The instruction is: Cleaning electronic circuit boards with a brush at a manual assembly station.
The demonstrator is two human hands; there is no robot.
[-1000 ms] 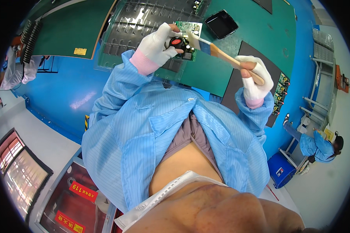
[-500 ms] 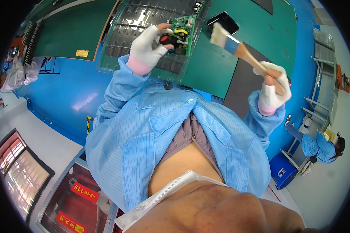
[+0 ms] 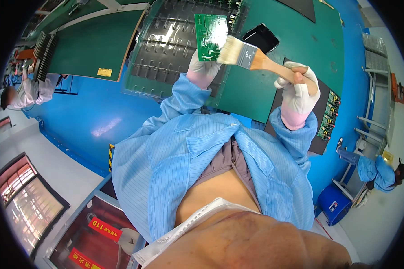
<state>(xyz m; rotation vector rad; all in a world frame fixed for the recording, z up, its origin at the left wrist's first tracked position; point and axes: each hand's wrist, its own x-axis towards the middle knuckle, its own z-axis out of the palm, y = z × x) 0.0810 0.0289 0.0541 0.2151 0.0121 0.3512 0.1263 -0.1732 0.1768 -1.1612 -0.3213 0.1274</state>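
Observation:
My left hand (image 3: 202, 67), in a white glove, holds up a green circuit board (image 3: 206, 32) with its solder side showing. The board hides most of that hand's fingers. My right hand (image 3: 300, 85), gloved with bare fingertips, is closed round the wooden handle of a wide flat paintbrush (image 3: 267, 62). The pale bristles point left and reach the board's lower right edge; whether they press on it I cannot tell. Just beyond the brush, a black shallow tray (image 3: 261, 37) with a shiny inside sits on the green bench top (image 3: 247, 98).
A clear plastic blister tray (image 3: 155, 54) with rows of slots lies left of the board. Several populated circuit boards (image 3: 330, 116) stand along the right edge of a dark mat (image 3: 278, 116). Another green table (image 3: 94, 45) is at the left. People work farther off on both sides.
My left hand has moved right and turned the board from component side to solder side. The brush has swung down and left to the board, and my right hand has shifted slightly left.

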